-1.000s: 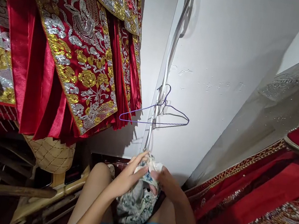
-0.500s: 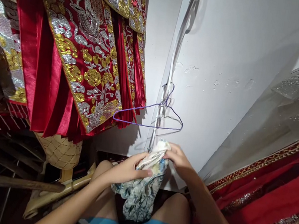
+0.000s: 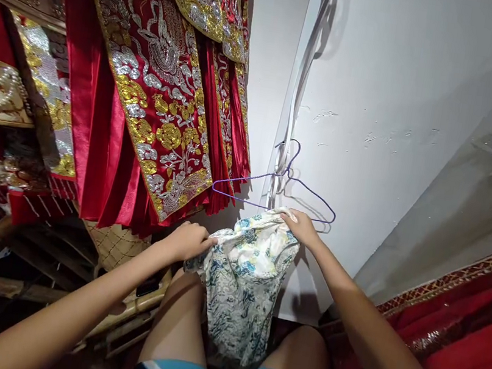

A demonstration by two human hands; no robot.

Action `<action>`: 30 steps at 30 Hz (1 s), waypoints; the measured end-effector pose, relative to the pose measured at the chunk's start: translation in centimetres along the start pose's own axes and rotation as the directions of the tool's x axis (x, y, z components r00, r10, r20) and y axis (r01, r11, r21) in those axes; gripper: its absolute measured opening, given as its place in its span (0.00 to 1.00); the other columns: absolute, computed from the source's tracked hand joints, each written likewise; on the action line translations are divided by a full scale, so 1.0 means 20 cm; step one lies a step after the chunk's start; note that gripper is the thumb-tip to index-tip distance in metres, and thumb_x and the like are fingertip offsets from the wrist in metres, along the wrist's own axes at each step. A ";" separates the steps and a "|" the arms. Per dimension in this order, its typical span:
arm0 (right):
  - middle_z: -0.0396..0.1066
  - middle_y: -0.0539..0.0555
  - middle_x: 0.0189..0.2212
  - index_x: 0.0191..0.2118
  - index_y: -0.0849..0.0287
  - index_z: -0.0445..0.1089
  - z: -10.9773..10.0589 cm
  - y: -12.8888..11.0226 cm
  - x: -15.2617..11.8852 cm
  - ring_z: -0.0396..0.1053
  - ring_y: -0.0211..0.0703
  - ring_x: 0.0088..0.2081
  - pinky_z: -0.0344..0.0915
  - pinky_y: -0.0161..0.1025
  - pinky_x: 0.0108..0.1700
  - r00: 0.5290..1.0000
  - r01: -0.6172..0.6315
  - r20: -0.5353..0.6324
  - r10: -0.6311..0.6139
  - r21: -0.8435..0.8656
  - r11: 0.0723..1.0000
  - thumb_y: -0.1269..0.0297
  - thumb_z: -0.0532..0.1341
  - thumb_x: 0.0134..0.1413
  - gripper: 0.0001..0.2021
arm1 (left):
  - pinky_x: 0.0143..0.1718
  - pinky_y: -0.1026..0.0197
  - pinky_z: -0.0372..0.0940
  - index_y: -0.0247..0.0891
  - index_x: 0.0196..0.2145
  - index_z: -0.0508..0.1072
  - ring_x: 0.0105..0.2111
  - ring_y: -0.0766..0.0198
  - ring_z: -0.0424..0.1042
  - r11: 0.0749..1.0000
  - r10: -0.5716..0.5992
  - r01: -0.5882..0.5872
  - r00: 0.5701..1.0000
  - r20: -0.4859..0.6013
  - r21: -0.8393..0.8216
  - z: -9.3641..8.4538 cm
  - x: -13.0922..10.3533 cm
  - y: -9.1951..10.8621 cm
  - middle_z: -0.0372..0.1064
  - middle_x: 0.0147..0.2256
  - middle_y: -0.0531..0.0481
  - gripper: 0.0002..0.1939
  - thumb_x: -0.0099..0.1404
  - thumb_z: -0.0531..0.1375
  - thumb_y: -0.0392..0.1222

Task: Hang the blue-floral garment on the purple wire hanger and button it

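I have the patterned cloth (image 3: 243, 283) stretched between both hands at the lower centre of the frame, hanging down between the wearer's bare knees. My left hand (image 3: 191, 242) pinches its left top edge, thumb over the fabric; my right hand (image 3: 302, 227) pinches the upper right corner, fingers closed and set higher than the left.

Just above the cloth, a purple hanger (image 3: 312, 189) hangs near the white strap (image 3: 292, 111) that runs down the wall (image 3: 378, 105). The cloth's top edge hides part of the hanger's bottom bar from me, and I can't tell whether they touch.

On my left side, the red embroidered skirt (image 3: 157, 97) fills the upper left of the frame, its pleats reaching down near my left forearm and its lower corner beside the hanger's left end. Under it, at the lower left, bamboo poles (image 3: 27, 290) crowd the space beneath that forearm. At the lower right, a red beaded garment (image 3: 475, 323) lies beyond my right forearm, with sheer fabric (image 3: 472, 181) above it. I see peeling marks on the wall behind the hanger.
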State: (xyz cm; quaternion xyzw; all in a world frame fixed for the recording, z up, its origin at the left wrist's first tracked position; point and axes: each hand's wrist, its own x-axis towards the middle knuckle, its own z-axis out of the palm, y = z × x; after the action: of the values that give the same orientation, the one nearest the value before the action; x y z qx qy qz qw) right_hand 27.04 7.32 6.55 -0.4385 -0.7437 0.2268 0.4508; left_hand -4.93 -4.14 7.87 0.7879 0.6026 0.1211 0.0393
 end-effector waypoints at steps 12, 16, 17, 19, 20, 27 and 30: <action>0.74 0.53 0.28 0.31 0.60 0.76 -0.27 -0.09 -0.26 0.70 0.48 0.33 0.62 0.39 0.36 0.999 -0.048 0.016 0.048 0.005 0.999 0.48 0.60 0.56 0.19 | 0.64 0.44 0.54 0.36 0.36 0.70 0.62 0.48 0.58 0.927 0.230 -0.330 0.875 -0.426 -0.178 -0.16 0.18 0.18 0.64 0.59 0.38 0.11 0.65 0.51 0.43; 0.77 0.55 0.36 0.39 0.59 0.78 -0.22 -0.16 -0.34 0.72 0.51 0.37 0.66 0.42 0.41 0.991 -0.012 0.134 0.001 0.080 0.997 0.53 0.61 0.55 0.15 | 0.49 0.53 0.64 0.37 0.35 0.68 0.46 0.53 0.70 0.908 0.253 -0.375 0.847 -0.468 -0.188 -0.21 0.28 0.29 0.72 0.45 0.42 0.07 0.63 0.52 0.40; 0.78 0.55 0.39 0.44 0.58 0.78 -0.24 -0.18 -0.36 0.73 0.50 0.37 0.67 0.43 0.42 0.992 0.007 0.128 -0.016 0.069 0.998 0.56 0.62 0.54 0.15 | 0.43 0.56 0.64 0.38 0.34 0.68 0.40 0.56 0.70 0.917 0.243 -0.360 0.848 -0.472 -0.174 -0.22 0.30 0.29 0.72 0.39 0.44 0.06 0.62 0.52 0.39; 0.77 0.56 0.46 0.54 0.54 0.74 -0.29 -0.18 -0.40 0.72 0.48 0.34 0.68 0.44 0.43 0.999 0.019 0.037 -0.020 0.024 1.000 0.62 0.62 0.52 0.22 | 0.35 0.60 0.60 0.38 0.33 0.67 0.33 0.59 0.67 0.936 0.232 -0.329 0.843 -0.486 -0.123 -0.22 0.32 0.29 0.69 0.33 0.48 0.04 0.61 0.53 0.39; 0.76 0.57 0.48 0.59 0.53 0.70 -0.32 -0.17 -0.41 0.72 0.46 0.32 0.68 0.45 0.42 0.998 0.007 -0.056 -0.007 -0.002 1.000 0.63 0.62 0.51 0.27 | 0.33 0.60 0.58 0.39 0.32 0.66 0.32 0.60 0.66 0.940 0.242 -0.327 0.835 -0.494 -0.092 -0.22 0.33 0.28 0.67 0.31 0.49 0.04 0.61 0.53 0.40; 0.75 0.57 0.28 0.33 0.61 0.75 -0.63 -0.06 -0.29 0.70 0.50 0.32 0.66 0.44 0.36 0.960 -0.125 -0.259 0.103 -0.070 0.990 0.51 0.64 0.50 0.16 | 0.29 0.61 0.53 0.38 0.28 0.64 0.28 0.63 0.61 0.927 0.333 -0.375 0.791 -0.514 0.023 -0.27 0.31 0.22 0.62 0.28 0.51 0.06 0.61 0.54 0.41; 0.72 0.54 0.21 0.25 0.60 0.72 -0.69 -0.08 -0.25 0.69 0.48 0.26 0.65 0.43 0.30 0.950 -0.310 0.066 0.305 0.101 0.945 0.51 0.70 0.45 0.16 | 0.34 0.62 0.58 0.38 0.34 0.67 0.35 0.61 0.65 0.925 0.303 -0.380 0.752 -0.586 -0.010 -0.31 0.33 0.17 0.66 0.38 0.47 0.05 0.62 0.55 0.41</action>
State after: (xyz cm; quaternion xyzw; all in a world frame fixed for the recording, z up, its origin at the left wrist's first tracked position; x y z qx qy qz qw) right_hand 39.45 1.39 12.15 -0.5177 -0.6636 0.3458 0.4148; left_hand -1.56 0.67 15.47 0.8069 0.4225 0.3961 -0.1164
